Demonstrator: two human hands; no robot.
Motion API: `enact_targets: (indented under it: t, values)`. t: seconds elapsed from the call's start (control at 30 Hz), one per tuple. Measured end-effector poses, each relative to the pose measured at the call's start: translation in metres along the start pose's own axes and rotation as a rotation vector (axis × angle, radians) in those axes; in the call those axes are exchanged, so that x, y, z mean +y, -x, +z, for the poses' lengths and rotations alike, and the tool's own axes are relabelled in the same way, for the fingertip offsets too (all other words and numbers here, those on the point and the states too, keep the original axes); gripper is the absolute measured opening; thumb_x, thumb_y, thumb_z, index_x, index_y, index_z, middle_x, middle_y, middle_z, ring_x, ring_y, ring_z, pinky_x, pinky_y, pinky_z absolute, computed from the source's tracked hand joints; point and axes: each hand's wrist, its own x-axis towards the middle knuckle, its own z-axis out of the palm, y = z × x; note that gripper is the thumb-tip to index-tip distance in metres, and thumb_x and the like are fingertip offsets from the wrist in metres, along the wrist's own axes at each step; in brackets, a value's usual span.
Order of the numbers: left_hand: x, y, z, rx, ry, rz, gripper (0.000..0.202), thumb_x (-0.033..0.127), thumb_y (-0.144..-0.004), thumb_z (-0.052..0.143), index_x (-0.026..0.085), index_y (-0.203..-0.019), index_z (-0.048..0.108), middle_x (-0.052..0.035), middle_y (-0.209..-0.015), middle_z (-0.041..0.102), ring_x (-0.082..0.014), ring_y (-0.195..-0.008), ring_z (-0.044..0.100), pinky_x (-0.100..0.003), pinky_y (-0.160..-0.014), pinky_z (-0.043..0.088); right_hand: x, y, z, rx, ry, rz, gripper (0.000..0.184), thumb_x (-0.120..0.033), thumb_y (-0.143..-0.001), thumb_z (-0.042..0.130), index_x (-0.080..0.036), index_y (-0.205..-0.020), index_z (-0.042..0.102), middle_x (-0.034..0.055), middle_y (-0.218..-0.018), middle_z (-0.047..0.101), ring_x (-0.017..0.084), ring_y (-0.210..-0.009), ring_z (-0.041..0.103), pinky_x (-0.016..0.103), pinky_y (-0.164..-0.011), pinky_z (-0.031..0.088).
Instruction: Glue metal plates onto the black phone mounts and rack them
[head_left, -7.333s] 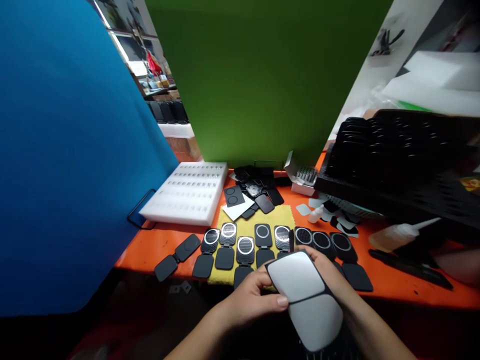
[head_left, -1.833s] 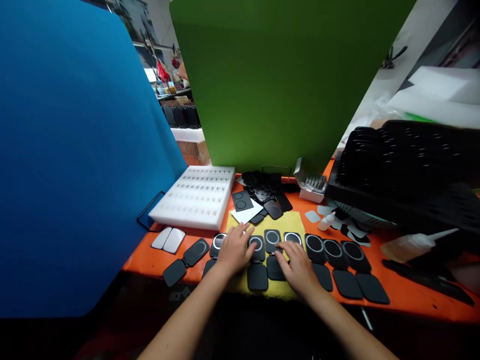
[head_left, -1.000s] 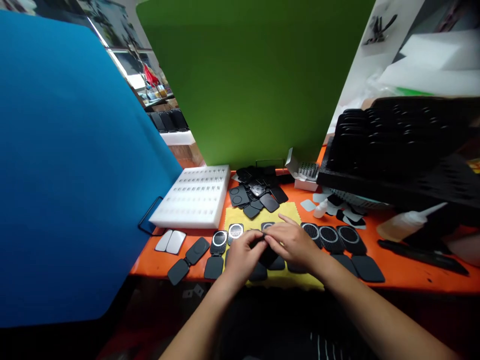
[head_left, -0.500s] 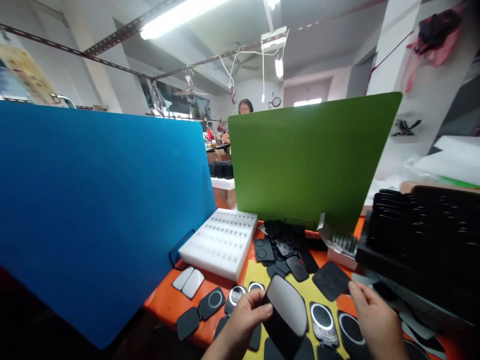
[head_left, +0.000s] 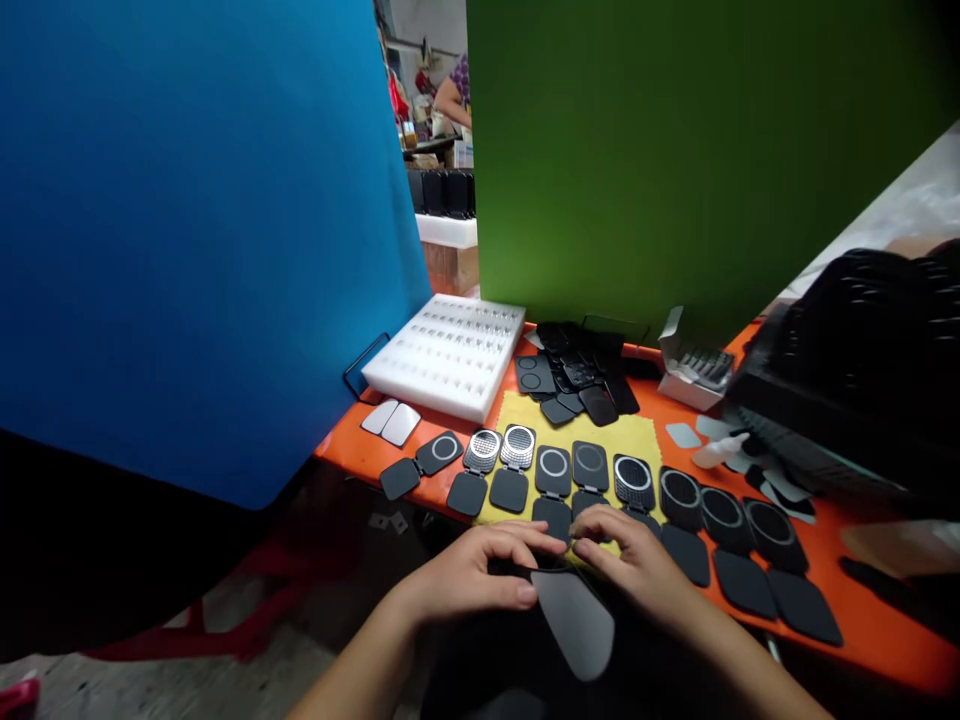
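Low at the table's front edge is a rounded black panel with a grey face (head_left: 576, 622), tilted toward me. My left hand (head_left: 484, 565) grips its upper left edge, thumb on the near side and fingers behind. My right hand (head_left: 634, 560) is at its upper right, fingers bent and pressed together; whether they pinch the panel or something small, I cannot tell. Just beyond stand out several hinged black folding pads with rings (head_left: 553, 465), laid open in a row. Part of that row lies on a yellow cloth (head_left: 637, 432).
A white foam tray (head_left: 427, 388) with slots stands at the back left, near two pale pads (head_left: 391, 422). Black parts (head_left: 577, 375) are heaped behind the cloth. A small open box (head_left: 694, 385), a white bottle (head_left: 720, 450) and black stacks (head_left: 862, 350) are right. Blue (head_left: 210, 220) and green (head_left: 637, 150) boards rise behind.
My view has tipped down toward the table. The grey-faced panel has come closer to me. My right hand has moved left beside it; the black sheet it held no longer shows.
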Motion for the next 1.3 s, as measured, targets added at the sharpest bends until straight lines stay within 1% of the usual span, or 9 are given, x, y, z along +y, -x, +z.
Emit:
enact_targets:
  t: [0.13,0.27,0.33,0.43,0.5,0.6,0.73,0.93,1.3]
  values:
    - [-0.001,0.01,-0.013,0.021,0.003,-0.024,0.007,0.024,-0.07,0.065,0.019,-0.076,0.063,-0.0066,-0.121,0.053,-0.0236,-0.123,0.035,-0.043,-0.101,0.024,-0.009,-0.009,0.008,-0.038,-0.059,0.076,0.019,-0.035,-0.078,0.052,-0.019,-0.067,0.052,0.0014,-0.072,0.055,0.014,-0.07,0.051,0.026,-0.065,0.041]
    - [-0.004,0.013,-0.032,0.173,-0.185,-0.071,0.01,0.027,-0.071,0.063,0.018,-0.075,0.064,-0.005,-0.14,0.027,-0.0262,-0.126,0.028,-0.042,-0.102,0.023,-0.001,-0.025,0.004,0.107,-0.049,0.184,0.022,-0.04,-0.079,0.049,-0.019,-0.073,0.051,-0.0002,-0.067,0.05,0.013,-0.064,0.047,0.025,-0.059,0.038]
    - [-0.009,0.006,-0.039,0.156,-0.257,-0.052,0.01,0.027,-0.075,0.06,0.018,-0.079,0.063,-0.0058,-0.136,0.034,-0.0236,-0.121,0.036,-0.039,-0.099,0.028,0.006,-0.039,0.001,0.18,-0.062,0.221,0.022,-0.041,-0.079,0.048,-0.019,-0.075,0.05,-0.001,-0.065,0.049,0.012,-0.061,0.046,0.025,-0.057,0.037]
    - [-0.023,-0.013,-0.044,0.006,-0.352,0.01,0.011,0.026,-0.079,0.054,0.019,-0.083,0.061,-0.0048,-0.115,0.056,-0.017,-0.104,0.051,-0.03,-0.09,0.038,0.015,-0.065,0.002,0.197,-0.127,0.227,0.022,-0.04,-0.079,0.047,-0.02,-0.071,0.045,-0.0031,-0.059,0.048,0.011,-0.056,0.046,0.024,-0.055,0.036]
    - [-0.034,-0.028,-0.044,-0.037,-0.461,0.043,0.012,0.025,-0.08,0.051,0.019,-0.083,0.061,-0.0036,-0.106,0.061,-0.0157,-0.097,0.055,-0.028,-0.086,0.039,0.021,-0.082,0.008,0.212,-0.177,0.231,0.023,-0.041,-0.079,0.046,-0.021,-0.07,0.042,-0.0042,-0.056,0.048,0.011,-0.053,0.047,0.024,-0.053,0.036]
    - [-0.046,-0.043,-0.043,-0.016,-0.626,0.07,0.012,0.025,-0.08,0.051,0.019,-0.083,0.06,-0.0031,-0.099,0.062,-0.0167,-0.095,0.054,-0.028,-0.086,0.038,0.031,-0.103,0.022,0.231,-0.162,0.256,0.023,-0.042,-0.078,0.046,-0.021,-0.069,0.041,-0.0055,-0.054,0.047,0.011,-0.05,0.045,0.023,-0.049,0.034]
    - [-0.054,-0.05,-0.044,0.004,-0.721,0.086,0.012,0.025,-0.081,0.049,0.018,-0.083,0.058,-0.0027,-0.094,0.062,-0.0162,-0.092,0.054,-0.03,-0.09,0.035,0.044,-0.116,0.033,0.197,-0.104,0.262,0.022,-0.041,-0.078,0.046,-0.021,-0.069,0.042,-0.0061,-0.052,0.045,0.011,-0.049,0.043,0.023,-0.048,0.032]
    - [-0.058,-0.051,-0.044,0.009,-0.755,0.068,0.014,0.026,-0.082,0.048,0.018,-0.087,0.057,-0.0023,-0.091,0.061,-0.0155,-0.091,0.053,-0.034,-0.099,0.027,0.056,-0.122,0.036,0.16,-0.096,0.292,0.023,-0.042,-0.077,0.046,-0.02,-0.07,0.044,-0.0053,-0.053,0.046,0.011,-0.05,0.044,0.023,-0.049,0.033]
    - [-0.06,-0.053,-0.044,0.01,-0.744,0.035,0.013,0.025,-0.082,0.046,0.018,-0.086,0.057,-0.0034,-0.089,0.06,-0.0175,-0.091,0.053,-0.035,-0.097,0.029,0.056,-0.126,0.037,0.169,-0.129,0.313,0.02,-0.04,-0.076,0.047,-0.021,-0.07,0.044,-0.0061,-0.055,0.045,0.01,-0.048,0.046,0.024,-0.048,0.035]
